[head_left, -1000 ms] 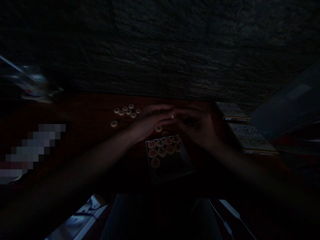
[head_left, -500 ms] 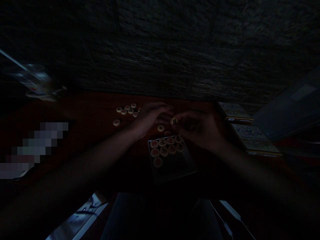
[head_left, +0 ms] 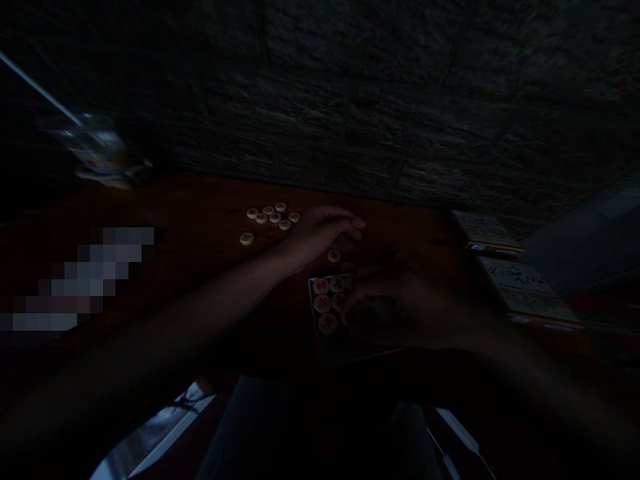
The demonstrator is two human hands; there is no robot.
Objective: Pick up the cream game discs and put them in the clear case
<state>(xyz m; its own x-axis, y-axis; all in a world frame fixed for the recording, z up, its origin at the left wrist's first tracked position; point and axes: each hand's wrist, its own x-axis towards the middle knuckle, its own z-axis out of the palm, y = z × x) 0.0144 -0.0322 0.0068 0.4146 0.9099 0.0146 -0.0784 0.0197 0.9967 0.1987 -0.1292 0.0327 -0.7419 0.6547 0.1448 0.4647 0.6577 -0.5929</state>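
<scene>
The room is very dim. My right hand (head_left: 385,300) is over a shallow square box (head_left: 325,350) holding round Chinese chess pieces in rows. Its thumb and fingers are closed at the third row, and the piece that I carried between them is hidden now. Red-marked pieces (head_left: 327,323) show down the box's left column; the hand covers most of the others. Beyond the box, my left hand (head_left: 325,230) hovers low over the table with fingers loosely bent and nothing visible in it. A loose Chinese chess piece (head_left: 334,255) lies just below its fingers, with another, darker one beside it.
Several loose pieces (head_left: 269,211) lie grouped on the reddish table (head_left: 200,193) left of my left hand. Two flat printed boxes (head_left: 525,287) sit at the right. A plastic cup (head_left: 97,143) with a straw stands far left. A stone wall (head_left: 325,100) bounds the back.
My right hand has moved down and toward me, from above the loose pieces to the box, carrying a black-marked piece. My left hand stays about where it was; the view has shifted slightly.
</scene>
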